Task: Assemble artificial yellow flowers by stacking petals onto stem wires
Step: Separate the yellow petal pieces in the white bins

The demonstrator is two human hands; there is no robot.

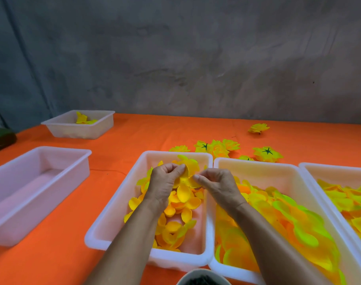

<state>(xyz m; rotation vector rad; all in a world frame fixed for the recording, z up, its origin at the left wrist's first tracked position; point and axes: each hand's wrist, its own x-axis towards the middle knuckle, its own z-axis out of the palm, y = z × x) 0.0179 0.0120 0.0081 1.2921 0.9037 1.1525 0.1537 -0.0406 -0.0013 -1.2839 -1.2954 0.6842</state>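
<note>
Yellow fabric petal piece (186, 177) is held over the white plastic tray of yellow petals (134, 171). The left hand (165, 182) pinches its upper edge with curled fingers, and the right hand (218, 184) pinches its right side between thumb and fingertips. Finished yellow flowers (216, 148) lie behind on the orange tablecloth (52, 264).

Even, soft, diffuse light; shadows faint. Colours oversaturated, petals (278, 219) glaring. Slight overall softness. Wide-angle distortion bends tray (257, 167) edges outward.
</note>
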